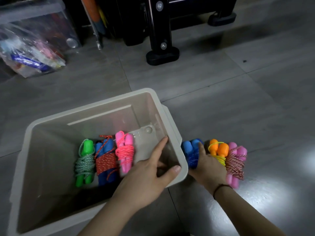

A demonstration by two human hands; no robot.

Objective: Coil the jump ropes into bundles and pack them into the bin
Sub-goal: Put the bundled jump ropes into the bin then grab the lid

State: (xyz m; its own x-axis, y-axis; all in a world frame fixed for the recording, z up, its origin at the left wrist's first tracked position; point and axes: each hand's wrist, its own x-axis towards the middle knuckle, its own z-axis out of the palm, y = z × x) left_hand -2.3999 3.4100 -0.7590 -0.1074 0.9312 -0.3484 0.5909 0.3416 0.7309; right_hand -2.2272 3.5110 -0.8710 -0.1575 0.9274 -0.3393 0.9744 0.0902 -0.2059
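Note:
A beige plastic bin stands on the grey tiled floor. In it, side by side, lie a green jump rope bundle, a blue-handled bundle with red rope and a pink bundle. My left hand reaches into the bin just right of the pink bundle, index finger straight, thumb at the right rim, holding nothing. On the floor right of the bin, my right hand grips a blue bundle. Beside it lie an orange-handled bundle with yellow rope and a pink-handled bundle with red-white rope.
A black machine frame with a foot stands behind the bin. At the back left are a clear plastic bag of items and a clear storage box. Bright light patches fall on the floor at the right.

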